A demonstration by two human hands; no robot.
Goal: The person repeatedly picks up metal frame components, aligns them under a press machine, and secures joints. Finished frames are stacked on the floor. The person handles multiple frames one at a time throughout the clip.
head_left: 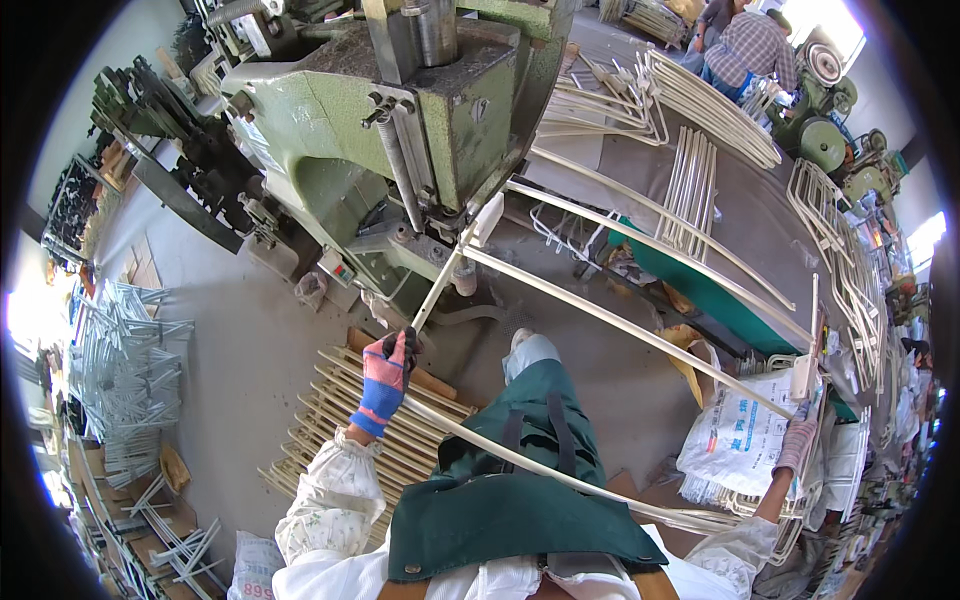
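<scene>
A cream-painted metal tube frame [610,315] stretches in front of me, its left end under the tooling of a green press [420,150]. My left hand [388,372], in a pink and blue glove with dark fingertips, is closed around the frame's short end bar. Over on the right, my right hand [797,442] wears a pale striped glove and is wrapped round the far end of the same frame, next to a white printed sack [745,430]. Its fingers are partly hidden. A curved tube passes across my dark green apron [520,520].
Several cream tubes [330,420] lie on the floor at lower left. More bent frames [700,105] are stacked at back right, near a person in a checked shirt [750,50]. Light metal parts [125,370] are piled at far left. A green board [720,295] lies beneath the frame.
</scene>
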